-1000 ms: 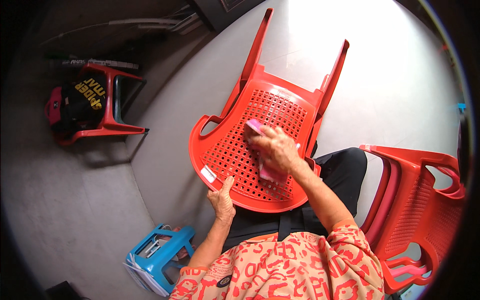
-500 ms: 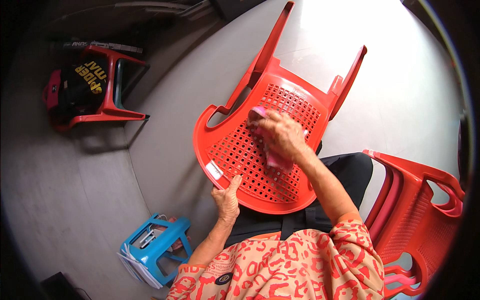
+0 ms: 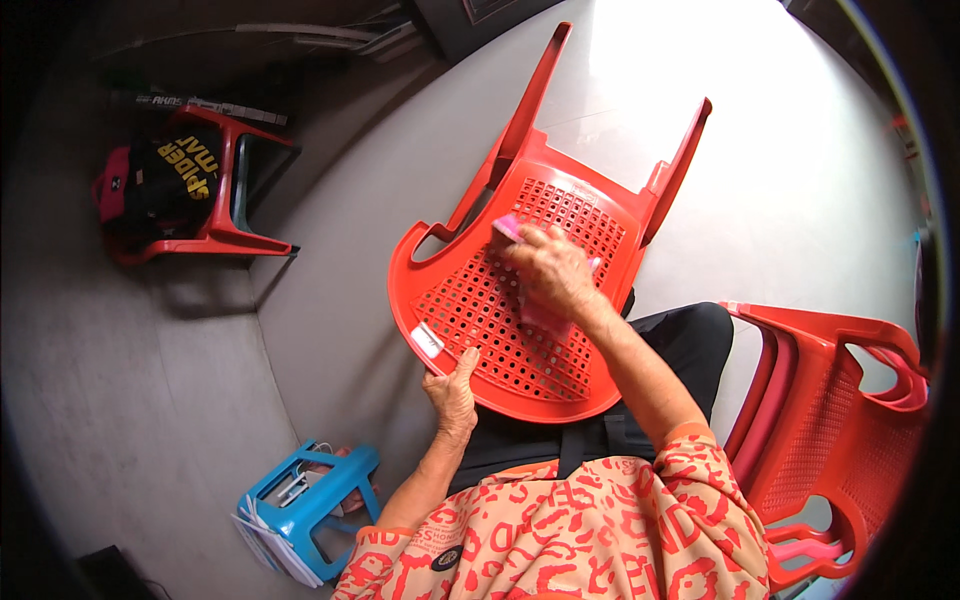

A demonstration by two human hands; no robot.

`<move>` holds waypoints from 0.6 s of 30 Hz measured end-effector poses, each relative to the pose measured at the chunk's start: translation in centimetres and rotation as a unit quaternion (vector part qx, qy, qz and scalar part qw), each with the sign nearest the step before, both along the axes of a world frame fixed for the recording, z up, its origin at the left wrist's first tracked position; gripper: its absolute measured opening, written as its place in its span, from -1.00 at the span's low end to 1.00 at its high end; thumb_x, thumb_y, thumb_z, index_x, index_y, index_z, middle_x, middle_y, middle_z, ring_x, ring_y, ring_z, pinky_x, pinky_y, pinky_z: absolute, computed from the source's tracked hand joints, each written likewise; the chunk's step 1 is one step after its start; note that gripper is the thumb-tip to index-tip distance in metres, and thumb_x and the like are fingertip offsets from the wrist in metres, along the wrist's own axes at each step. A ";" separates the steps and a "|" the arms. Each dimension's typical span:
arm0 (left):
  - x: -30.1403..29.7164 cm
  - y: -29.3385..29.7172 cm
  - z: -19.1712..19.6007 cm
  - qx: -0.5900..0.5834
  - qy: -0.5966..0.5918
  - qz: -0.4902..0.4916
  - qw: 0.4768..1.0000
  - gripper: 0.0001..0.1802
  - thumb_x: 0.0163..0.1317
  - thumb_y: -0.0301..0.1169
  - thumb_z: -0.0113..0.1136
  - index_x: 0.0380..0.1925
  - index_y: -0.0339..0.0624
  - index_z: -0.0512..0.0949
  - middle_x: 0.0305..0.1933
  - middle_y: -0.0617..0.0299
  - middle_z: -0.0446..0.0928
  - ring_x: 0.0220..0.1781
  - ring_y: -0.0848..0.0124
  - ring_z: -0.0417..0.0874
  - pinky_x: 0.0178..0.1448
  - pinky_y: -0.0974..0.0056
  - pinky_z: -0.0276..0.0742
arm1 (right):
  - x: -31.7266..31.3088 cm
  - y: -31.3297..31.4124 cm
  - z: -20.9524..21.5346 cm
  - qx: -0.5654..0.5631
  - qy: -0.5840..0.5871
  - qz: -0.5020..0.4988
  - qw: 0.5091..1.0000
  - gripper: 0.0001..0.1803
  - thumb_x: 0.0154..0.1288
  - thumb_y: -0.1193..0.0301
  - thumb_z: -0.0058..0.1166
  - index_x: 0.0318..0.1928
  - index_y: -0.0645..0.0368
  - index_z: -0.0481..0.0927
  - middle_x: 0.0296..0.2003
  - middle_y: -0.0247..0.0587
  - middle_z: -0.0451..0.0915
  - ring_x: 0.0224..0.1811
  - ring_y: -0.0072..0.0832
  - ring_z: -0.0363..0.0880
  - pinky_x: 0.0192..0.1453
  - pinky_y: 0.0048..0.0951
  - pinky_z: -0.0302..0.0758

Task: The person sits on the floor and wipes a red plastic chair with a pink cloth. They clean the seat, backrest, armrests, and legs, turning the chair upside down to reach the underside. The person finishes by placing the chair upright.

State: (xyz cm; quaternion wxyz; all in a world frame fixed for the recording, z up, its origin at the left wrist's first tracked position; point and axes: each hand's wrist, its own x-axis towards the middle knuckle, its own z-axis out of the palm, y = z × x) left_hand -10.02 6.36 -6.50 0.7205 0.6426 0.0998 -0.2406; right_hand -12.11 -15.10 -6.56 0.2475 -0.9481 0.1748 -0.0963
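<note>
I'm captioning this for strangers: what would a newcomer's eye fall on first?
Probably the perforated red plastic chair at centre, its near edge in the left hand, the right hand holding a pink cloth against it. Next, the stacked red plastic chairs at right and the blue plastic stool at lower left.

Glare bleaches the upper-right floor (image 3: 700,90); upper left is dim; the pink cloth (image 3: 545,319) blurs; fisheye edges bend into black.
</note>
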 end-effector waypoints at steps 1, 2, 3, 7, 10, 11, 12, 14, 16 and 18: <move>-0.1 0.0 -0.2 0.005 0.001 -0.002 1.000 -0.66 0.13 -0.67 0.26 -0.06 -0.34 0.48 -0.12 0.15 0.58 -0.15 0.46 0.63 0.01 0.34 0.64 | -0.6 1.1 -0.3 0.018 -0.013 0.007 1.000 -0.63 -0.02 0.48 0.12 -0.14 -0.15 0.67 0.00 -0.30 0.52 -0.08 -0.18 0.51 -0.13 -0.22 0.60; 0.0 0.1 -0.3 0.013 0.000 -0.001 1.000 -0.66 0.12 -0.68 0.26 -0.06 -0.34 0.49 -0.12 0.16 0.58 -0.16 0.46 0.62 0.00 0.34 0.64 | -1.0 2.3 -0.2 0.031 -0.021 0.017 0.999 -0.60 -0.04 0.47 0.13 -0.12 -0.19 0.67 0.02 -0.32 0.52 -0.09 -0.20 0.50 -0.13 -0.24 0.60; -0.1 0.2 -0.4 0.010 0.004 0.002 1.000 -0.65 0.12 -0.68 0.27 -0.06 -0.32 0.50 -0.12 0.17 0.58 -0.15 0.46 0.62 -0.01 0.36 0.62 | -1.6 3.4 0.3 0.053 -0.029 0.034 0.998 -0.56 -0.05 0.48 0.14 -0.08 -0.21 0.66 0.04 -0.34 0.51 -0.11 -0.20 0.49 -0.14 -0.25 0.60; -0.2 0.1 -0.5 0.000 0.004 0.004 1.000 -0.61 0.13 -0.66 0.27 -0.01 -0.32 0.49 -0.07 0.20 0.58 -0.10 0.45 0.61 0.09 0.33 0.55 | -4.4 6.4 0.9 0.061 -0.048 0.096 0.992 -0.45 -0.09 0.43 0.22 0.04 -0.20 0.61 0.07 -0.40 0.48 -0.18 -0.24 0.46 -0.21 -0.31 0.60; -0.2 0.1 -0.2 -0.002 -0.001 -0.006 1.000 -0.60 0.14 -0.65 0.27 0.01 -0.32 0.49 -0.05 0.20 0.58 -0.08 0.44 0.60 0.11 0.31 0.53 | -5.6 6.2 0.5 0.039 -0.093 0.091 0.991 -0.45 -0.06 0.37 0.23 0.07 -0.22 0.60 0.02 -0.37 0.48 -0.25 -0.27 0.45 -0.30 -0.37 0.59; -0.1 0.3 -0.3 0.021 0.003 -0.010 1.000 -0.62 0.14 -0.66 0.26 0.00 -0.33 0.49 -0.06 0.18 0.58 -0.10 0.45 0.61 0.09 0.32 0.57 | -5.6 5.7 0.6 0.030 -0.102 0.079 0.991 -0.50 -0.01 0.34 0.21 0.05 -0.22 0.61 -0.02 -0.36 0.47 -0.24 -0.27 0.47 -0.32 -0.37 0.60; 0.0 0.4 -0.3 0.022 0.010 -0.014 1.000 -0.63 0.15 -0.66 0.25 -0.01 -0.34 0.49 -0.07 0.17 0.58 -0.11 0.45 0.62 0.08 0.33 0.58 | -5.5 5.1 0.6 0.021 -0.111 0.068 0.991 -0.55 0.04 0.31 0.19 0.03 -0.22 0.62 -0.06 -0.35 0.47 -0.24 -0.26 0.48 -0.35 -0.36 0.61; 0.2 0.4 0.0 0.026 0.021 -0.019 0.999 -0.65 0.15 -0.66 0.24 -0.03 -0.35 0.49 -0.09 0.16 0.58 -0.13 0.45 0.63 0.06 0.34 0.61 | -4.9 3.6 -0.3 0.043 -0.138 0.017 0.989 -0.52 0.08 0.30 0.27 0.09 -0.19 0.61 0.03 -0.26 0.48 -0.18 -0.22 0.53 -0.23 -0.31 0.62; 0.2 0.3 -0.1 0.019 0.015 -0.011 1.000 -0.69 0.16 -0.67 0.23 -0.07 -0.37 0.50 -0.12 0.15 0.59 -0.16 0.45 0.64 0.02 0.35 0.64 | -4.2 2.2 -0.9 0.065 -0.161 -0.040 0.984 -0.53 0.09 0.28 0.28 0.08 -0.15 0.60 0.05 -0.18 0.44 -0.08 -0.15 0.56 -0.13 -0.27 0.64; 0.2 0.2 0.0 0.010 0.020 -0.005 1.000 -0.70 0.16 -0.67 0.23 -0.08 -0.36 0.51 -0.13 0.16 0.59 -0.17 0.46 0.64 0.02 0.36 0.64 | -4.2 0.6 -1.5 0.072 -0.161 -0.095 0.980 -0.54 0.18 0.26 0.20 0.13 -0.19 0.54 0.02 -0.14 0.36 -0.12 -0.19 0.54 -0.21 -0.25 0.63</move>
